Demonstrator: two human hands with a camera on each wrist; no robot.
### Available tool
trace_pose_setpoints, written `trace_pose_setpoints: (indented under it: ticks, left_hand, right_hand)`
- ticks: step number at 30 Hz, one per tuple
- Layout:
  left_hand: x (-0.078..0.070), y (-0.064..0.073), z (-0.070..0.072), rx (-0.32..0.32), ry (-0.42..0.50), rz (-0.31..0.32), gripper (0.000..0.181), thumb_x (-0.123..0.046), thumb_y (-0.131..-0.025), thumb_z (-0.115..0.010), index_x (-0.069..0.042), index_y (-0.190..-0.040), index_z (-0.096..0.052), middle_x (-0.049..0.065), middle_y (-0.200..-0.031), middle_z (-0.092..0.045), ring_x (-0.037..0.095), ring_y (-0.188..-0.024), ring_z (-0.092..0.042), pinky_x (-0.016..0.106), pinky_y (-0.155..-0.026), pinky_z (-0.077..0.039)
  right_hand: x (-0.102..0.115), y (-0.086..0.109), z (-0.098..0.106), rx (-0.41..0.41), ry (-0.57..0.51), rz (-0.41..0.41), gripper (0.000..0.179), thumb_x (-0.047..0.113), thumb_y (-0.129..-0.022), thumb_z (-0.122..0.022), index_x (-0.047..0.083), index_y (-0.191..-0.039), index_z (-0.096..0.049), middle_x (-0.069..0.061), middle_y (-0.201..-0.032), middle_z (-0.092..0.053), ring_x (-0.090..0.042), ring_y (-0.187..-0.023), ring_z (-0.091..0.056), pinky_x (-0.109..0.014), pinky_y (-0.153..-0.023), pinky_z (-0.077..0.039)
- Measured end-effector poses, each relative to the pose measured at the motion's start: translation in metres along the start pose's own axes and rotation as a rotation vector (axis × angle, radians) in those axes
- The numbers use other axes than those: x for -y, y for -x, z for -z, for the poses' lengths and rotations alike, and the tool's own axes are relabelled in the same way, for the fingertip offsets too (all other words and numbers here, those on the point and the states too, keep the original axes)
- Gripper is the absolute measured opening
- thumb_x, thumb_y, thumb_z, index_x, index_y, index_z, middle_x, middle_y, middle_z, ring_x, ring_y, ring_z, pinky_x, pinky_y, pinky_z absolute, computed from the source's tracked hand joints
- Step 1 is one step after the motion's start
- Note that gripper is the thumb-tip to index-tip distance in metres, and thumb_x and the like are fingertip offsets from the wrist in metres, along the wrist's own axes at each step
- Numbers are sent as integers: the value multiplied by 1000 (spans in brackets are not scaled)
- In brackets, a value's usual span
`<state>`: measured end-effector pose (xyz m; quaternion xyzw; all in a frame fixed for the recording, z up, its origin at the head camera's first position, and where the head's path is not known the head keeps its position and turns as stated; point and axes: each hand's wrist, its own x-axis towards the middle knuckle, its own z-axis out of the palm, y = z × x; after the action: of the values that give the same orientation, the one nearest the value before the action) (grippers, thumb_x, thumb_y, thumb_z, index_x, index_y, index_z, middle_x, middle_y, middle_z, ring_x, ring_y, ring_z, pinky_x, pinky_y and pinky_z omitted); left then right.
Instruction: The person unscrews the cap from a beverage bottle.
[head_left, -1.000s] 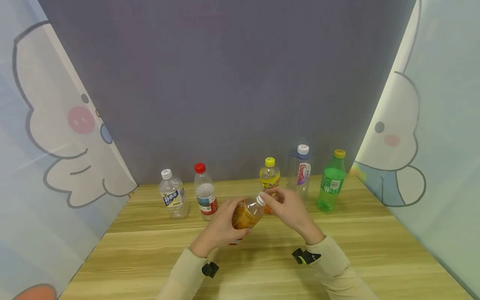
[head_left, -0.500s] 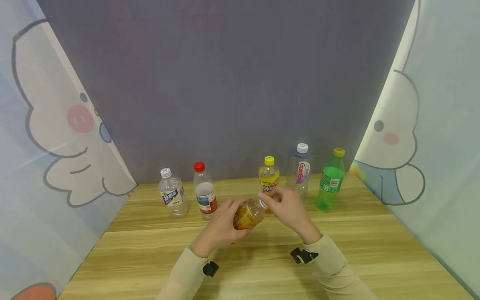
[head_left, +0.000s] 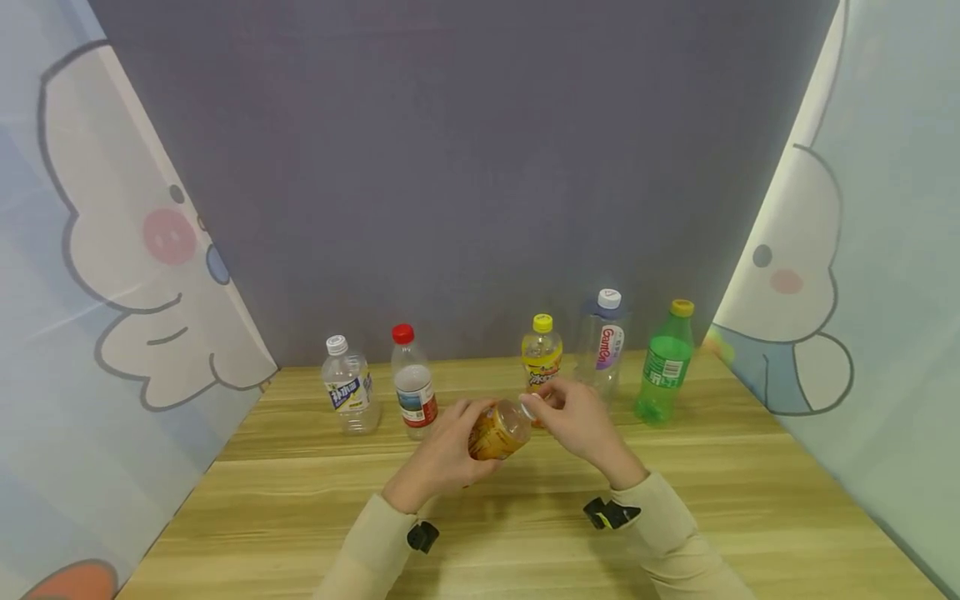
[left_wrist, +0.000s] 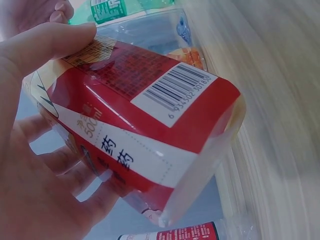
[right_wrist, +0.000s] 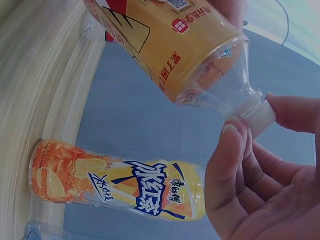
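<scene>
"So, what was the left hand (head_left: 448, 446) doing?"

"It was wrapped round a red and gold bottle (head_left: 498, 432), holding it tipped over the wooden table (head_left: 525, 542)."

"And the right hand (head_left: 579, 419)?"

"Its thumb and finger were pinching the white cap (right_wrist: 261, 118) at the bottle's top."

"Where was that bottle, then?"

"Between the two hands. The red-capped bottle (head_left: 414, 393) stood behind it to the left, and the yellow-capped bottle (head_left: 542, 357) stood behind the right hand."

"What was last on the right?"

"A green bottle (head_left: 664, 367), standing up near a tall clear bottle (head_left: 609, 346)."
</scene>
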<state>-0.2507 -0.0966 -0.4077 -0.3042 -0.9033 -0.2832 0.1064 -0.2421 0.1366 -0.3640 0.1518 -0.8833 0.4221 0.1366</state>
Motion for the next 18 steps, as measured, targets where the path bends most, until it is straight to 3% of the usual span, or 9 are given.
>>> trace_pose_setpoints:
  ticks: [9,18]
  left_hand:
    - [2,-2,-1,20,-2,4,80,-33,-81,-84,-17,-149,-47,3,-126,-55,19,-105,-54,41,-81,-50]
    - [3,0,0,28,18,30,79,-33,-80,-85,-17,-148,-48,4,-128,-55,20,-107,-54,41,-82,-51]
  right_hand:
    - [-3,0,4,64,-3,84,23,33,-98,-69,11,-104,-70,-4,-77,-68,-11,-65,-59,-32,-59,-49]
    - [-4,1,5,113,19,165,24,19,-98,-68,6,-119,-69,1,-88,-70,-12,-74,-62,-30,-63,-52]
